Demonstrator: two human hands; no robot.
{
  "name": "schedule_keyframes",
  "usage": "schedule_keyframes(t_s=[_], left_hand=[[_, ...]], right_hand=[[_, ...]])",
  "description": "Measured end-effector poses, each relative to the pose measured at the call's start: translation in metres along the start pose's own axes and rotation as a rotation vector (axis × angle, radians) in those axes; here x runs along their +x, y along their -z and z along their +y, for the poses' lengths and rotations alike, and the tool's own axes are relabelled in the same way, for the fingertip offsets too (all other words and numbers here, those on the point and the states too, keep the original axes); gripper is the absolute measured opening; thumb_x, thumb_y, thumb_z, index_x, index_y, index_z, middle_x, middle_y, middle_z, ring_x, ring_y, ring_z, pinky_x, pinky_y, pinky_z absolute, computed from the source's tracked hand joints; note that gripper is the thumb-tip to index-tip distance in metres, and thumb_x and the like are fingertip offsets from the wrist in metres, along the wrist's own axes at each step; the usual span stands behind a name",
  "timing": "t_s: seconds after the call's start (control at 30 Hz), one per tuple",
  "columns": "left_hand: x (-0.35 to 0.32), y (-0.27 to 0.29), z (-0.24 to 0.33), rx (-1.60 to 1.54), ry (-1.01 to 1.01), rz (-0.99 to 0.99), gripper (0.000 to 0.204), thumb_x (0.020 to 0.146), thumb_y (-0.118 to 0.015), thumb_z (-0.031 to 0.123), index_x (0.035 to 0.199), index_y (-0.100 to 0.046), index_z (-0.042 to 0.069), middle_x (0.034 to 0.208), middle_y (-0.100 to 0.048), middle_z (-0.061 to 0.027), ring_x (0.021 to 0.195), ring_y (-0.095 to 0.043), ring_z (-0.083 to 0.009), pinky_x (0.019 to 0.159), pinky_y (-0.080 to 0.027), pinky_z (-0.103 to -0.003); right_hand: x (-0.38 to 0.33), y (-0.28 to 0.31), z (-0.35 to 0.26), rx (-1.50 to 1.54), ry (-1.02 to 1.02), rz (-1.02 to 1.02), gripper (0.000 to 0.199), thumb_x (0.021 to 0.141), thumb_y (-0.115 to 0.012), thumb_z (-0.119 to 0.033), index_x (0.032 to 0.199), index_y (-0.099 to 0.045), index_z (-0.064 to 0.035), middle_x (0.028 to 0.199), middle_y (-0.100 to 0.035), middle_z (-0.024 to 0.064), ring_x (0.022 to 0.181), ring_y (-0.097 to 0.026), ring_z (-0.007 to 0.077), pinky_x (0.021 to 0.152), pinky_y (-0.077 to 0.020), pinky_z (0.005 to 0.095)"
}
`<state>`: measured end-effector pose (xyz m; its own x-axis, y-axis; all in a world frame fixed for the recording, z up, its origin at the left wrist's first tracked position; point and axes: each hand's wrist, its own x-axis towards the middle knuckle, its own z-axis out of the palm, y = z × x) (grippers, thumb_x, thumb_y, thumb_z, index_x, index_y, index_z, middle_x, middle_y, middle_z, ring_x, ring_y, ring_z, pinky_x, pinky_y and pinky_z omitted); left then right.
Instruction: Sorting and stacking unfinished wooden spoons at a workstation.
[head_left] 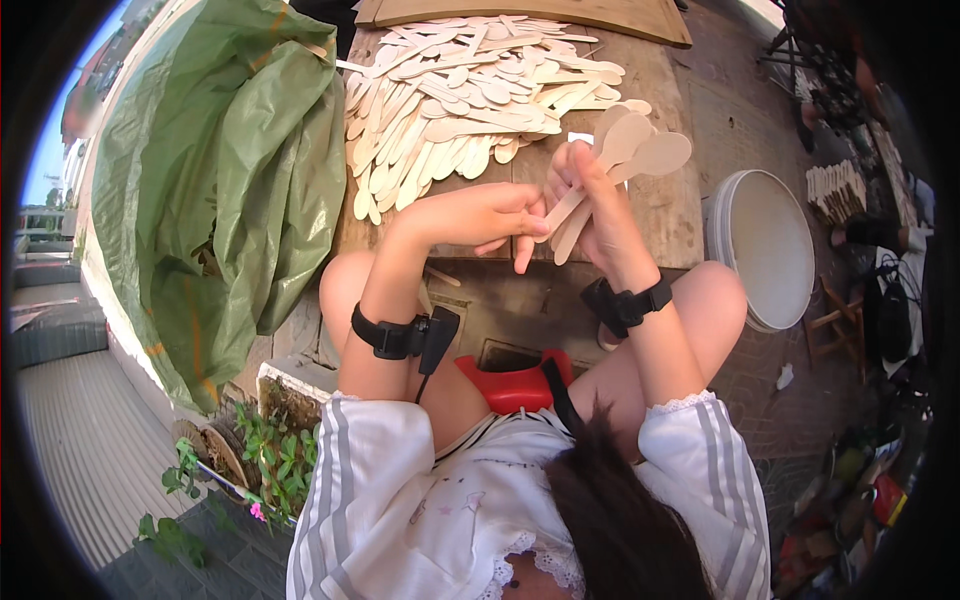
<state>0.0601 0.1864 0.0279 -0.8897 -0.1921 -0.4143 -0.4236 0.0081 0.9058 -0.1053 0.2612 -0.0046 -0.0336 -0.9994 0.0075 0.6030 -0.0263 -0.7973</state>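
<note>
My right hand [592,205] grips a small bundle of pale wooden spoons [630,155] by their handles, bowls pointing up and away. My left hand [492,215] reaches across and pinches the lower ends of the same bundle, fingers touching the handles. Both hands hover over the near edge of a worn wooden table [670,210]. Farther back on that table lies a big loose pile of wooden spoons [460,100]. A black band with a small device sits on each wrist.
A large green plastic sack [220,170] stands at the left of the table. A white round bucket lid [765,245] lies on the ground at right. A wooden board [520,15] rests at the table's far end. Potted plants [260,460] grow at lower left.
</note>
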Motion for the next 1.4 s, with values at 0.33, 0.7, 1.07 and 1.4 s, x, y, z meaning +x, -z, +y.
schedule_keyframes(t_s=[0.33, 0.7, 1.07, 1.4], left_hand=[[-0.028, 0.065, -0.062, 0.568, 0.387, 1.118, 0.024, 0.085, -0.058, 0.03, 0.094, -0.058, 0.007, 0.086, -0.067, -0.0108, 0.08, -0.062, -0.0287, 0.069, -0.046, -0.04], [-0.018, 0.077, -0.082, 0.525, 0.57, 1.142, 0.037, 0.074, -0.07, 0.033, 0.094, -0.062, 0.004, 0.096, -0.066, -0.0137, 0.09, -0.062, -0.0299, 0.078, -0.048, -0.04], [-0.025, 0.084, -0.089, 0.593, 0.543, 1.157, 0.03, 0.076, -0.067, 0.028, 0.068, -0.06, 0.0, 0.061, -0.061, -0.0119, 0.055, -0.058, -0.0209, 0.055, -0.045, -0.035], [-0.063, 0.057, -0.036, 0.458, 0.424, 1.258, 0.021, 0.086, -0.061, 0.02, 0.081, -0.059, -0.001, 0.07, -0.063, -0.008, 0.056, -0.054, -0.0122, 0.056, -0.044, -0.027]], right_hand=[[0.001, -0.008, -0.008, -0.008, -0.056, 0.183, 0.023, 0.09, -0.055, -0.027, 0.081, -0.042, -0.0106, 0.059, -0.039, -0.0032, 0.047, -0.036, 0.0061, 0.055, -0.0427, 0.0253], [-0.005, -0.012, -0.011, -0.022, -0.074, 0.108, 0.028, 0.088, -0.057, -0.024, 0.072, -0.038, -0.0128, 0.058, -0.037, -0.0036, 0.048, -0.036, 0.0063, 0.055, -0.0413, 0.0249], [-0.001, -0.006, -0.009, -0.052, -0.081, 0.12, 0.027, 0.087, -0.059, -0.025, 0.074, -0.04, -0.0114, 0.058, -0.038, -0.0041, 0.047, -0.037, 0.0056, 0.055, -0.0414, 0.0243], [0.0, -0.003, -0.003, -0.072, -0.104, 0.255, 0.03, 0.089, -0.058, -0.027, 0.073, -0.036, -0.0138, 0.058, -0.032, -0.0049, 0.047, -0.033, 0.0058, 0.051, -0.0362, 0.0241]])
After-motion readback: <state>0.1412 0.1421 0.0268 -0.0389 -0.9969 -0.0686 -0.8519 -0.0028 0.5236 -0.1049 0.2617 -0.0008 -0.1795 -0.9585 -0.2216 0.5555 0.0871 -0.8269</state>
